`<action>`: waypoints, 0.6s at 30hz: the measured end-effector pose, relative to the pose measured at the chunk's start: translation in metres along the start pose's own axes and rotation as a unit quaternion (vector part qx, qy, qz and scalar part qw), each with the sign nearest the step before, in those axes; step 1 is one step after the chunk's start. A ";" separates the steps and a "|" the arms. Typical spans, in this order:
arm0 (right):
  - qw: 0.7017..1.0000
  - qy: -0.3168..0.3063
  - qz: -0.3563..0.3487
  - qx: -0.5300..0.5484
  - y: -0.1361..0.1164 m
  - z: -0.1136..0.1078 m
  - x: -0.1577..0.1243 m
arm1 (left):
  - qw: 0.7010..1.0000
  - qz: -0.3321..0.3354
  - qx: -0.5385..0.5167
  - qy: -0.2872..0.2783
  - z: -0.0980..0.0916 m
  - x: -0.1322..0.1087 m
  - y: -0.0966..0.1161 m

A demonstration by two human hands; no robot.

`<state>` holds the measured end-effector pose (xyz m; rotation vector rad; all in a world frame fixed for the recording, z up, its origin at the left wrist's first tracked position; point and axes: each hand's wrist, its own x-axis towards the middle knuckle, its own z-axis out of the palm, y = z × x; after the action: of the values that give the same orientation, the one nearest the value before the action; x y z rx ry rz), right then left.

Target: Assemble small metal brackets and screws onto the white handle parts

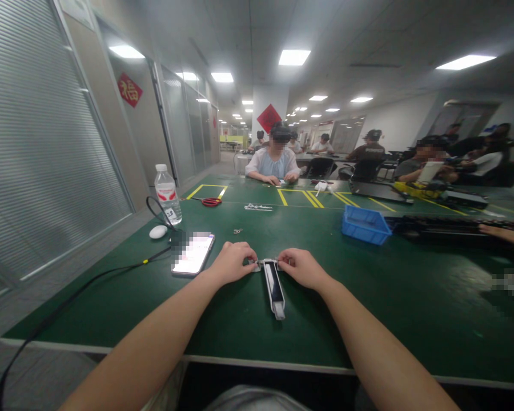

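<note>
A slim white-framed device [274, 285] with a dark glossy panel lies on the green table in front of me, its narrow end pointing my way. At its far end, a thin crosspiece sticks out to both sides. My left hand [235, 263] is closed in a pinch on the left side of that end, near a small pale piece. On the right side, my right hand [303, 266] pinches the same end with bent fingers. The fingertips partly hide what they grip. A lit phone [193, 253] lies left of my left hand.
Behind the phone are a white mouse-like object [158, 232], a water bottle [167, 194] and a black cable [111, 273]. Further off are red-handled scissors [211, 201], small metal pieces [238, 231] and a blue bin [365, 224]. A person [274, 162] sits opposite; another person's hand [497, 230] reaches in at right.
</note>
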<state>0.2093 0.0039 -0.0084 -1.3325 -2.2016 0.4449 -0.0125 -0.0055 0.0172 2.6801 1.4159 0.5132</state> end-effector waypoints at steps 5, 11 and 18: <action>1.000 -0.001 0.000 0.001 0.001 0.001 0.000 | 1.000 0.000 -0.009 0.004 -0.001 0.000 0.001; 1.000 -0.001 -0.002 0.001 0.001 0.000 0.000 | 1.000 0.008 -0.023 0.011 0.000 0.001 0.000; 1.000 0.004 -0.004 -0.008 0.002 0.002 0.001 | 0.999 0.024 -0.033 0.010 0.000 0.001 0.001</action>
<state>0.2097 0.0059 -0.0107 -1.3304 -2.2072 0.4196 -0.0113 -0.0057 0.0180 2.6698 1.3180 0.5808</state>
